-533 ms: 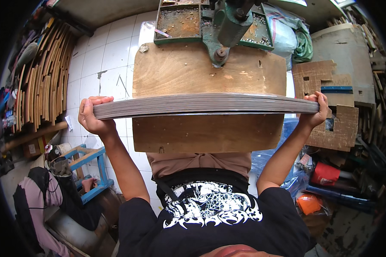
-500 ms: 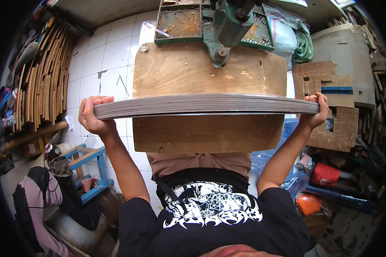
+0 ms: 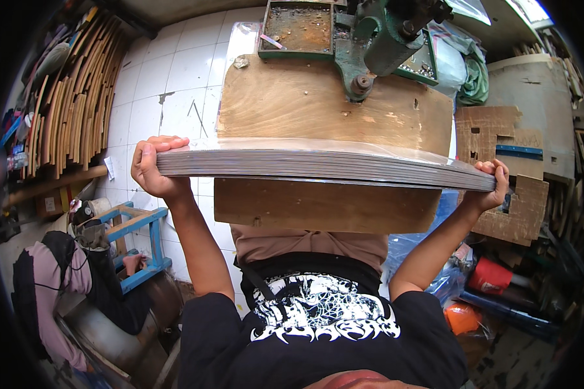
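Observation:
A long stack of thin grey sheets [image 3: 324,167] spans the view, seen mostly by its layered near edge, with a strip of glossy top face showing. My left hand [image 3: 158,165] is closed round its left end, thumb on the near side and fingers over the top. At the other end my right hand [image 3: 496,183] grips the right corner, fingers curled over it. The stack is held up above a wooden board [image 3: 324,97], hiding the board's middle. Its right end sits a little lower in the picture than its left.
Beyond the board stands a green machine [image 3: 386,48] with a metal-scrap tray [image 3: 296,29] beside it. A blue stool frame [image 3: 136,236] is at left, near stacked brown boards [image 3: 71,97]. Cut brown panels [image 3: 493,129] and a red object [image 3: 490,275] lie at right.
The stack has tilted, its right end now lower, and a bit more of its top face shows. Both hands keep their hold. The whole view has shifted slightly.

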`<state>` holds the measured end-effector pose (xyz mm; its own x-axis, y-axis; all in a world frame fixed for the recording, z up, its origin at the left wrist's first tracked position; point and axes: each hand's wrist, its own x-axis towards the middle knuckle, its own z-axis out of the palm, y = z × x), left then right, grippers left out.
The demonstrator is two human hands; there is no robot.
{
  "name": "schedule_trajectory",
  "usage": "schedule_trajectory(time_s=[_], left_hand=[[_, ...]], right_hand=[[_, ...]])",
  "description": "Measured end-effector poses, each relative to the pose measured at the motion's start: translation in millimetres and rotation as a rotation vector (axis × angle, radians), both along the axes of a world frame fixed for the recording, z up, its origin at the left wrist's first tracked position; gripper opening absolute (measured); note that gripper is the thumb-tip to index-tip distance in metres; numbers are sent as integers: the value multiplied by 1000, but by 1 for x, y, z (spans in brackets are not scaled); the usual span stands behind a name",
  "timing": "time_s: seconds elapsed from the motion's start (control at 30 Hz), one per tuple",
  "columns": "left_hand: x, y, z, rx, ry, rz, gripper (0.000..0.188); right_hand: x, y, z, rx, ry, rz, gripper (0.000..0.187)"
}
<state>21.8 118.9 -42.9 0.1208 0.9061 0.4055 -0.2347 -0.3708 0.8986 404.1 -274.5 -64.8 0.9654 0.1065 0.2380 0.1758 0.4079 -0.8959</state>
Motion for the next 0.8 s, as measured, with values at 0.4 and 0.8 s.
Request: schedule_trajectory(time_s=[0.4,0.8], left_hand=[[1,0,-1,-9,-5,7,26],[-2,-1,-1,-14,19,-12,29]], right_hand=[[1,-2,-1,17,4,38,23],[1,-5,-3,45,22,70,22]])
